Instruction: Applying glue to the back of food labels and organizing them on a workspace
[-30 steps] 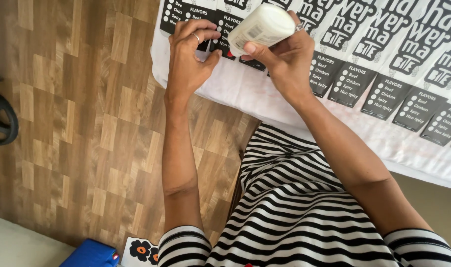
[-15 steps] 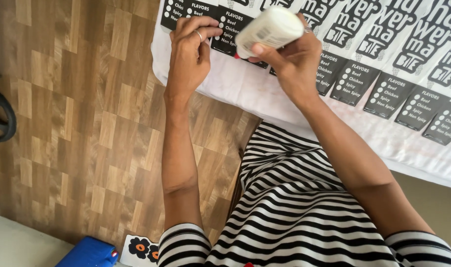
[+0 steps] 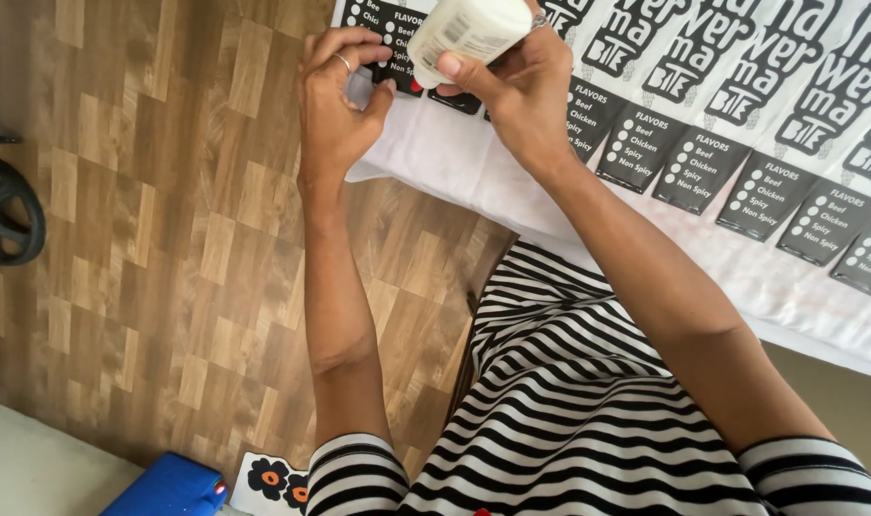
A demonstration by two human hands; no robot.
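Note:
My right hand (image 3: 512, 81) grips a white plastic bottle (image 3: 469, 29), tilted with its lower end pointing left and down toward a small red spot on the sheets. My left hand (image 3: 338, 100), wearing a ring, has its fingers curled at the left edge of a row of white paper sheets (image 3: 684, 105) with black printed panels. Its fingertips touch the edge of the leftmost sheet, right beside the bottle's end. The sheets overlap in a line across a white surface (image 3: 789, 287).
Wooden parquet floor (image 3: 139, 239) fills the left side. A black wheel-like object (image 3: 5, 215) lies at the far left. A blue object (image 3: 168, 487) and a floral card (image 3: 273, 478) sit at the bottom. My striped garment (image 3: 569, 420) covers my lap.
Both hands and the bottle have shifted slightly upward in view. My left fingers have curled in closer to the sheet edge by the bottle's end.

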